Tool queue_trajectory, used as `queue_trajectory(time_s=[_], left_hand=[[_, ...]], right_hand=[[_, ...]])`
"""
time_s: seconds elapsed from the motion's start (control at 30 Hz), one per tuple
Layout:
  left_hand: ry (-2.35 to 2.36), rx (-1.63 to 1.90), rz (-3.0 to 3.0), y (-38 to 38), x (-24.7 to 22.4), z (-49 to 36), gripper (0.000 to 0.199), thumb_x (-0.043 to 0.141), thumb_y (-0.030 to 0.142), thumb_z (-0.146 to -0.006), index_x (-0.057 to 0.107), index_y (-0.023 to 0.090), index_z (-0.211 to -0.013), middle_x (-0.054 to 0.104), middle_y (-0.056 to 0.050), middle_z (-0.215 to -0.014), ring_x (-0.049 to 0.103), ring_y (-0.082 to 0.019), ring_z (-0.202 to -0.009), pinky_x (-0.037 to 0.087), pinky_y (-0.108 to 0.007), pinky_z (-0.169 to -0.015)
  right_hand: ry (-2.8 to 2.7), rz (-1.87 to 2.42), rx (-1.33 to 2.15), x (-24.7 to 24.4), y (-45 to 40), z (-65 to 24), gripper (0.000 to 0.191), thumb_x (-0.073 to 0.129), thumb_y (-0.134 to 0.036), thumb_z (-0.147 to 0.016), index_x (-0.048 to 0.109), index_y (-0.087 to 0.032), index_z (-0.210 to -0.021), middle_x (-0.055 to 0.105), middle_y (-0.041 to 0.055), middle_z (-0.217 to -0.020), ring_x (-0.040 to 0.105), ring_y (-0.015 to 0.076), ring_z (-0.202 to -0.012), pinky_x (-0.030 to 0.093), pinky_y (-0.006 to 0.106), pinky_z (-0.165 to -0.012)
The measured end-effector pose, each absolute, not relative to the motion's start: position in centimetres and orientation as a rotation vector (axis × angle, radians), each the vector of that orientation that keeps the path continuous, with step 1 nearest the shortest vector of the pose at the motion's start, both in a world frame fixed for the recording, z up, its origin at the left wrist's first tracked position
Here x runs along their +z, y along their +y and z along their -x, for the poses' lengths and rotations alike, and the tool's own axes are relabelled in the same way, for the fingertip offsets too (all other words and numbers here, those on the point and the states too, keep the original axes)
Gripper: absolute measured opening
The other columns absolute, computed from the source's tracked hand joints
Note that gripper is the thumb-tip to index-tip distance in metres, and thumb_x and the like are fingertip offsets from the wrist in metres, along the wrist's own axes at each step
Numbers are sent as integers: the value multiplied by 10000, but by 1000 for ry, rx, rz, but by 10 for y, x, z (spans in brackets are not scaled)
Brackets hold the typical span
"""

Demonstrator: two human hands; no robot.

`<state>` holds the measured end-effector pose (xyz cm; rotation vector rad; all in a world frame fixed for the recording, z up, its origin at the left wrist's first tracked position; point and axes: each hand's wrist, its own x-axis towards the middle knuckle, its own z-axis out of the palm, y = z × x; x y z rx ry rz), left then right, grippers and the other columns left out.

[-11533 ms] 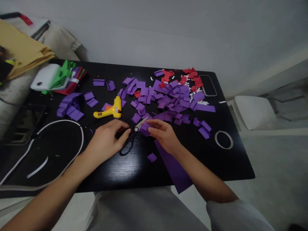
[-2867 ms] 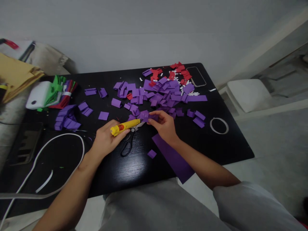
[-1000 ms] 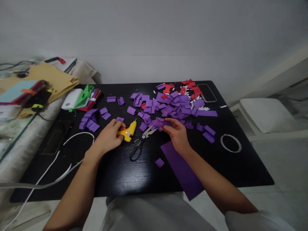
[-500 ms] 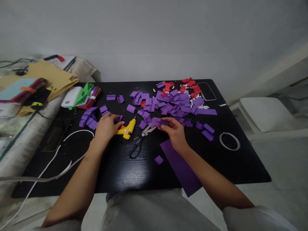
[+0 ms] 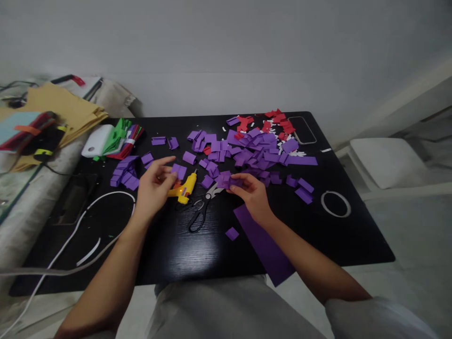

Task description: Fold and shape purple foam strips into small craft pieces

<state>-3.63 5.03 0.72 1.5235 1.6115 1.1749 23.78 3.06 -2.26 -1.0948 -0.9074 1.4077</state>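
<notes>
My left hand (image 5: 155,183) has a folded purple paper piece (image 5: 180,171) at its thumb tip, with the index finger raised. Just below that piece lies a yellow glue gun (image 5: 186,189), nozzle pointing up and right, with an orange glow on its body. My right hand (image 5: 252,193) pinches another purple folded paper piece (image 5: 223,180) between thumb and fingers. Under and left of it, black-handled scissors (image 5: 205,207) lie with blades apart. A long purple paper sheet (image 5: 263,247) runs beneath my right forearm, beside a small purple square (image 5: 232,233).
A heap of purple pieces (image 5: 256,150) fills the middle back, with red pieces (image 5: 278,120) and white scraps behind. A phone-shaped outline (image 5: 302,130), a tape ring (image 5: 335,204), coloured paper packs (image 5: 122,141) and a white cable (image 5: 79,226) surround the work on the black table (image 5: 339,240).
My left hand has lifted the purple piece up and to the right from beside the glue gun. My right hand stays nearly in place with its piece. The view has shifted slightly.
</notes>
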Motion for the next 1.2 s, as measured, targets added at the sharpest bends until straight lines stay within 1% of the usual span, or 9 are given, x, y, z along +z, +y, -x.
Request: queue_trajectory(time_s=[0.07, 0.17, 0.3, 0.37, 0.53, 0.73, 0.9, 1.07, 1.2], left_hand=[[1454, 1162, -1416, 41, 9, 23, 411, 772, 396, -835, 751, 196, -1193, 728, -15, -903, 759, -177, -733, 646, -324, -739], [1250, 1099, -1374, 30, 9, 7, 396, 824, 376, -836, 777, 194, -1185, 739, -7, -823, 763, -175, -732, 666, -342, -777], [1073, 1102, -1385, 22, 4, -1, 458, 926, 321, -760, 772, 199, -1173, 816, -58, -936, 790, -203, -847, 676, -351, -823], [1045, 1108, -1406, 20, 2, -2, 459, 941, 293, -749, 770, 198, -1164, 822, -66, -954, 793, -200, -855, 677, -339, -827], [1067, 1139, -1514, 18, 1, -1, 478, 940, 308, -770, 767, 199, -1203, 793, -57, -957, 774, -177, -833, 666, -310, -813], [1136, 1224, -1852, 15, 2, -6, 451, 919, 371, -809, 759, 244, -1210, 759, -57, -1071, 739, -201, -928, 632, -354, -863], [1142, 1229, -2077, 16, 1, -14, 366, 880, 430, -845, 739, 264, -1139, 741, -69, -1151, 690, -259, -1126, 574, -452, -1021], [1114, 1214, -2097, 18, 0, -19, 351, 856, 422, -874, 714, 255, -1147, 738, -72, -1150, 686, -258, -1131, 566, -462, -1031], [1166, 1146, -2074, 18, -1, -19, 365, 844, 477, -872, 719, 247, -1126, 739, -82, -1148, 688, -276, -1137, 565, -486, -1036]], right_hand=[[-918, 1094, 1417, -22, 30, -237, 306, 905, -293, -689, 781, -241, -964, 745, 3, -920, 714, 184, -853, 680, 422, -913], [-947, 1087, 1418, -23, 28, -237, 289, 904, -303, -702, 786, -247, -961, 744, 10, -916, 716, 193, -855, 682, 425, -904], [-995, 1068, 1416, -23, 26, -235, 289, 907, -333, -719, 778, -250, -963, 748, 23, -948, 724, 218, -894, 689, 448, -898], [-994, 1060, 1435, -24, 25, -234, 298, 912, -339, -715, 777, -247, -965, 750, 25, -965, 721, 215, -895, 693, 442, -885], [-982, 1023, 1483, -25, 23, -232, 287, 913, -323, -715, 783, -241, -957, 760, 21, -985, 718, 193, -878, 696, 406, -860], [-995, 996, 1534, -24, 22, -231, 269, 907, -306, -729, 786, -238, -960, 765, 11, -968, 723, 174, -835, 685, 393, -871], [-994, 985, 1566, -21, 19, -230, 270, 908, -311, -727, 783, -245, -957, 779, 8, -986, 739, 186, -857, 674, 389, -885], [-1037, 988, 1558, -20, 16, -230, 251, 891, -300, -744, 779, -258, -965, 784, 6, -962, 744, 185, -838, 649, 383, -894], [-1058, 984, 1532, -21, 17, -229, 247, 881, -307, -738, 782, -260, -960, 791, 13, -988, 744, 202, -901, 642, 375, -888]])
